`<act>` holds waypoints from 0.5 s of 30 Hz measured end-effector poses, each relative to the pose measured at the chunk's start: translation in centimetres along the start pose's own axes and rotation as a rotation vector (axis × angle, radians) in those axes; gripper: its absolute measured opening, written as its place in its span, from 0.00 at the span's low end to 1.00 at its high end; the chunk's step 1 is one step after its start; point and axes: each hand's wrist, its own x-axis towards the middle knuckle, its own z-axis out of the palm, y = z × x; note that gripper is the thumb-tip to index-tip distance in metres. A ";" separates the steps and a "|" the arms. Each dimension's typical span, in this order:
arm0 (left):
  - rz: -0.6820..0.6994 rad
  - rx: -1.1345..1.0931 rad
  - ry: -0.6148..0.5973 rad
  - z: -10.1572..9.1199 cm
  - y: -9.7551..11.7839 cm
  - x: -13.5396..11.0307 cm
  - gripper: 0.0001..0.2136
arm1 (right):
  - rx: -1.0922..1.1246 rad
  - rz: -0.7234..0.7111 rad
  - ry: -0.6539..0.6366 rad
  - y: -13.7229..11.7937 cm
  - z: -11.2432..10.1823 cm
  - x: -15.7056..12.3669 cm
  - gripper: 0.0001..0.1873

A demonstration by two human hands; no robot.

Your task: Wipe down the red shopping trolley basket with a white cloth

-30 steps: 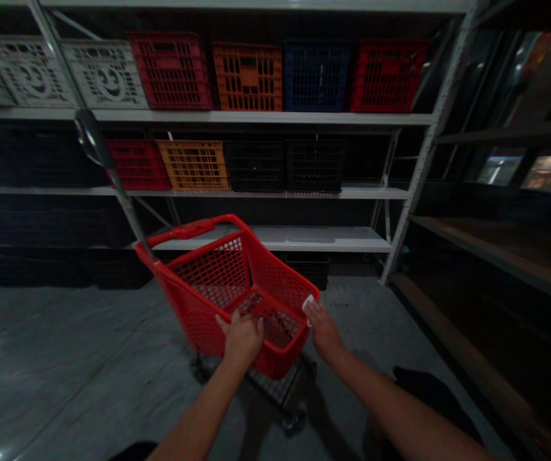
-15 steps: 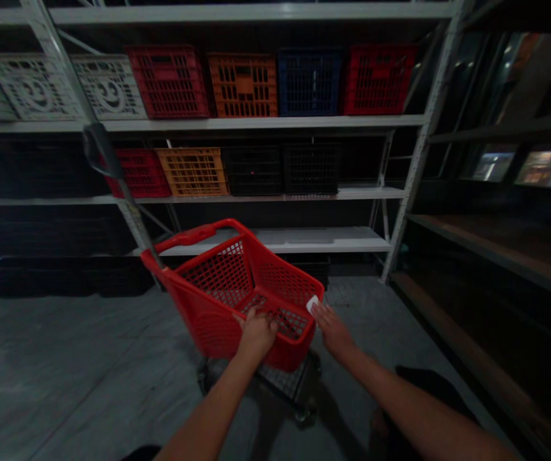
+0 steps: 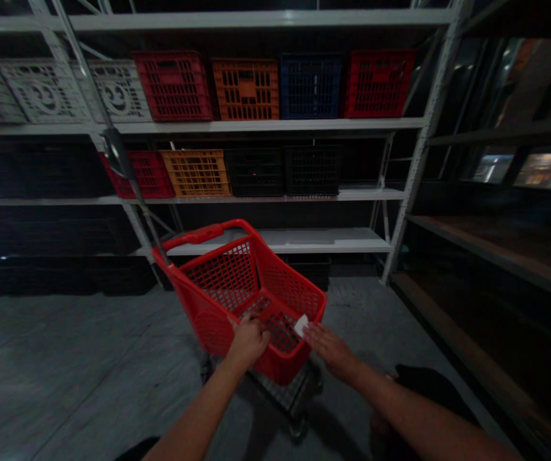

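In front of me stands a red plastic shopping cart (image 3: 198, 320) with a lattice basket and a dark wheeled base. My left hand (image 3: 249, 337) is closed over the basket's near-left rim, its fingers reaching inside. At the near-right corner of the rim, my right hand (image 3: 329, 347) pinches a small white wipe (image 3: 301, 326), either cloth or tissue. The wipe lies over the inner side of the rim. Rising from the cart's handle end is a grey pole (image 3: 148, 221) with a dark looped piece partway up.
A metal rack (image 3: 256, 128) behind the cart carries several plastic crates, among them an orange crate (image 3: 245, 89) and a blue crate (image 3: 310, 86). Brown-edged shelving (image 3: 496, 250) runs along my right. Grey concrete floor (image 3: 87, 358) extends to the left.
My right hand and the white wipe have slid along the rim, left and nearer to me. The cart has shifted slightly right. My left hand stays on the rim.
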 end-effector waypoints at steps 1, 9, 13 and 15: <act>0.019 0.002 -0.006 -0.1 -0.2 -0.2 0.14 | -0.020 0.025 0.024 1.9 -0.3 -0.4 0.30; 0.077 0.012 -0.020 -0.7 -1.0 -0.3 0.12 | -0.062 0.314 0.186 1.0 1.6 0.3 0.32; 0.130 0.020 -0.029 -0.8 -1.1 -0.1 0.13 | 0.078 0.203 0.084 -7.8 3.1 2.1 0.35; 0.144 0.020 -0.036 -0.9 -1.4 0.0 0.13 | 0.104 0.162 0.020 -10.2 3.0 2.7 0.36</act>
